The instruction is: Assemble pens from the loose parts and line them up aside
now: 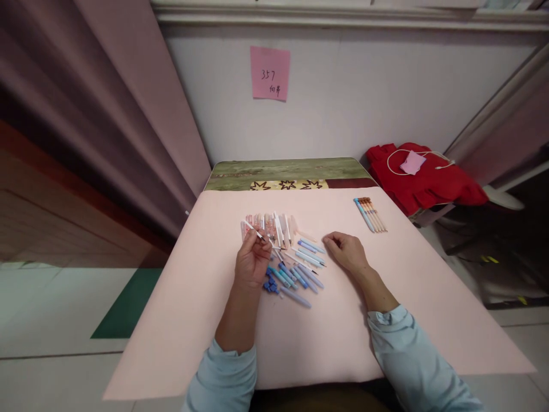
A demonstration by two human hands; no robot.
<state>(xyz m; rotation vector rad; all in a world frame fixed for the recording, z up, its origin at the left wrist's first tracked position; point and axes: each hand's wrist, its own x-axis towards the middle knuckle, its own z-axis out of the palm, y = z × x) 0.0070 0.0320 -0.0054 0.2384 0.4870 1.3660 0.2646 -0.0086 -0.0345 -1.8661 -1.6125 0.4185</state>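
Note:
My left hand [253,260] is pinching a thin white pen refill [254,229] with a dark tip, raised over the left side of the pen parts. Below it stand in a row several clear pinkish pen barrels and white refills [278,229]. To its right lie light blue barrels [307,257], teal and blue grip pieces [285,276] and a small heap of dark blue caps [270,284]. A single pale lilac barrel [295,297] is nearest me. My right hand [346,252] rests on the table just right of the parts, its fingers curled together, with nothing visible in them.
A neat row of pens [372,216], one blue and several orange-brown, lies at the back right of the pink table cover [326,343]. Behind it shows a green patterned table edge [240,170]. Red cloth [437,183] with a white cable stands beyond the right side.

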